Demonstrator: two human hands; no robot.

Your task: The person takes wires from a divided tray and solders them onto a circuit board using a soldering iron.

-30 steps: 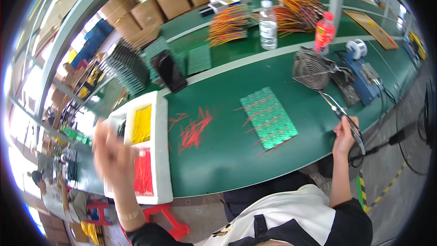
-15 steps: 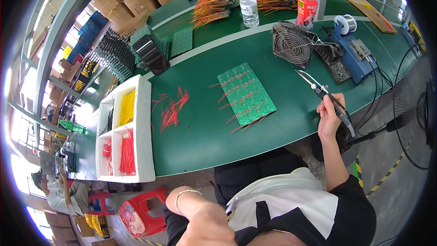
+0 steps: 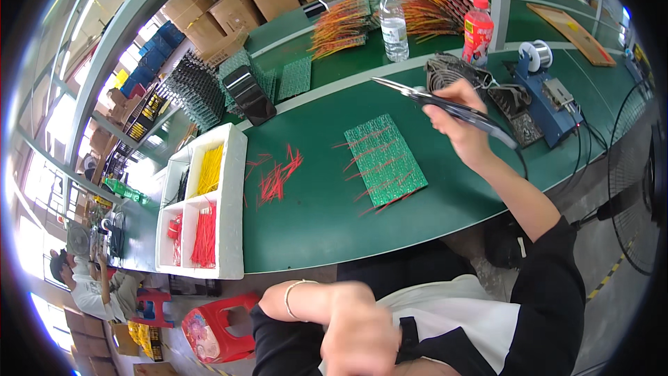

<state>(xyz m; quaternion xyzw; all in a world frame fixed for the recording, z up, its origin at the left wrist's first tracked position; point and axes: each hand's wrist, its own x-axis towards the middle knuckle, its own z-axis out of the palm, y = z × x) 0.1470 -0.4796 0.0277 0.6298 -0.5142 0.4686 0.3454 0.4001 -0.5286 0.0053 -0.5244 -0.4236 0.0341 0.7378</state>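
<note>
My right hand (image 3: 463, 122) grips a soldering iron (image 3: 483, 124) by its dark handle. The metal tip points left, raised above the far part of the bench, beyond the green circuit board (image 3: 390, 157). Rows of short red wires lie across that board, their ends sticking out past its left edge. My left hand (image 3: 362, 334) is close to my body, below the bench edge; motion smears it and its fingers cannot be made out. A loose heap of red wires (image 3: 280, 177) lies left of the board.
A white foam box (image 3: 236, 230) holds red and yellow wires in compartments. Behind stand a phone (image 3: 249, 95), stacked boards, a water bottle (image 3: 394, 31) and a red bottle (image 3: 477, 35). A blue solder feeder (image 3: 546, 101) and a floor fan (image 3: 637, 174) are at right. A person sits far left.
My right hand has carried the soldering iron up and left over the bench, its tip turning further left. My left hand has shifted right near my body. The view has shifted slightly.
</note>
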